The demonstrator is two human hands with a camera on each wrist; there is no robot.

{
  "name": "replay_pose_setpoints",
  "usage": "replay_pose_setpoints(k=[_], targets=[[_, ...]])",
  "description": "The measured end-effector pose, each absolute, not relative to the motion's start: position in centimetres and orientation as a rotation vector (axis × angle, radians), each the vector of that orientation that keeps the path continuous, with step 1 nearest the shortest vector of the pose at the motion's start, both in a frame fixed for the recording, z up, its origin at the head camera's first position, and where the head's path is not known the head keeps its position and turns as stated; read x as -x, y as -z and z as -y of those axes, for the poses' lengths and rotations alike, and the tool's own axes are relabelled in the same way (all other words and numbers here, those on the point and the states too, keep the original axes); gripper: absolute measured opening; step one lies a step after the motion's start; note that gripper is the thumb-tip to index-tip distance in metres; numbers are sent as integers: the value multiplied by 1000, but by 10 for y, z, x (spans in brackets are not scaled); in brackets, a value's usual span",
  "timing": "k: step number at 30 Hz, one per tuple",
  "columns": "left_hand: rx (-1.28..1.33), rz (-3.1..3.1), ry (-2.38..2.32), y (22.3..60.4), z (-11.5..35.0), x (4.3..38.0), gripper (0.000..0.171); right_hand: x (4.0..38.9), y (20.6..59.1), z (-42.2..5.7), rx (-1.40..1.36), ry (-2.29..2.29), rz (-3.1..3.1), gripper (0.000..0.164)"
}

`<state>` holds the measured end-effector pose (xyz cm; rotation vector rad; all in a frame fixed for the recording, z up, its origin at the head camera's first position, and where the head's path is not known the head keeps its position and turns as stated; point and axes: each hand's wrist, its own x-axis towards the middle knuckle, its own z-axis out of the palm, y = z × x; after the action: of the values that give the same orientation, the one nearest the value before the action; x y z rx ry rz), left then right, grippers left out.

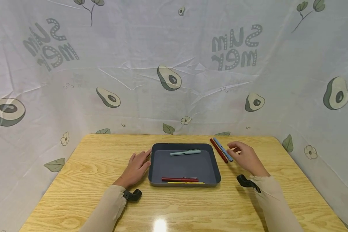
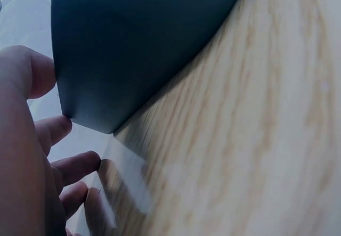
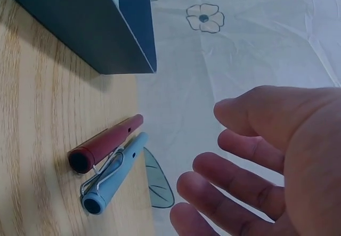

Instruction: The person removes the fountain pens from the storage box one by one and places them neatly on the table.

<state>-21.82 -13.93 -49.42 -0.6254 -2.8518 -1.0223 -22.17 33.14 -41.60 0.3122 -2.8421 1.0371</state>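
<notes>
A dark grey tray [image 1: 185, 166] lies on the wooden table. Inside it, a pale green pen [image 1: 185, 152] lies toward the back, and a dark red pen [image 1: 179, 179] lies along the front wall beside a thin yellow item [image 1: 185, 183]. My left hand [image 1: 135, 168] touches the tray's left side with its fingers extended. Right of the tray, another red pen [image 3: 106, 144] and a blue pen [image 3: 116, 176] lie side by side on the table. Just right of these two, my right hand [image 1: 245, 158] hovers with loosely bent fingers and holds nothing.
The wooden table [image 1: 104, 161] ends at a pale printed cloth [image 1: 133, 80] hanging behind and at both sides. A black wrist camera [image 1: 132, 195] sits on the left sleeve, and another black wrist camera [image 1: 246, 182] sits on the right.
</notes>
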Motion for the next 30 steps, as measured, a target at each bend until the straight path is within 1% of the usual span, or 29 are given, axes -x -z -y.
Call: replay_pose_setpoints(k=[4,11,25,30], targets=[[609,2850,1027,495,141,217,57,222,413,-327,-339,-1041,2823,34],[591,2859,1043,497,141,218,59,221,412,-321,-376,-1067,2804,36],[591,2883,1045,493,139,220,60,229,407,-302,-538,-961,2798,21],[586,2884,1036,495,139,220,61,229,403,-294,-545,-893,2819,16]])
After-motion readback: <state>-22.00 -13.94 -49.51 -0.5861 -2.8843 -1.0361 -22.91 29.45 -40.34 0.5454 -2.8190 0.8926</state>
